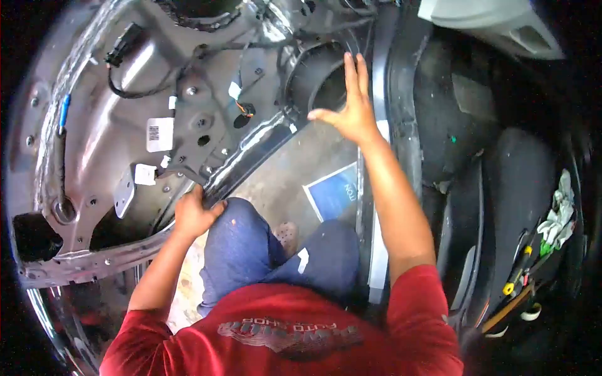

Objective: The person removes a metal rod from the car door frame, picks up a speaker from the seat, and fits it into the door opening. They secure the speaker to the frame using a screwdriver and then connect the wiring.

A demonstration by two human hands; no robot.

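A car door [141, 69] stripped to its bare metal inner panel fills the left side of the view. My left hand [195, 214] is at the door's bottom edge, fingers curled over the metal and thumb pointing right. Near the round speaker opening [316, 72], my right hand [354, 119] is raised with fingers stretched and thumb spread, and nothing shows in it. A wiring harness [179, 81] runs across the panel, with a loose black connector [125, 42] at the top. White labels, one a barcode label [159, 134], hang below it.
The door sill [380, 250] runs along my right, beside a dark seat [520, 188]. Gloves [558, 216] and yellow-and-black hand tools [517, 276] lie at the far right. A blue printed sheet [335, 191] is on the concrete floor by my knees.
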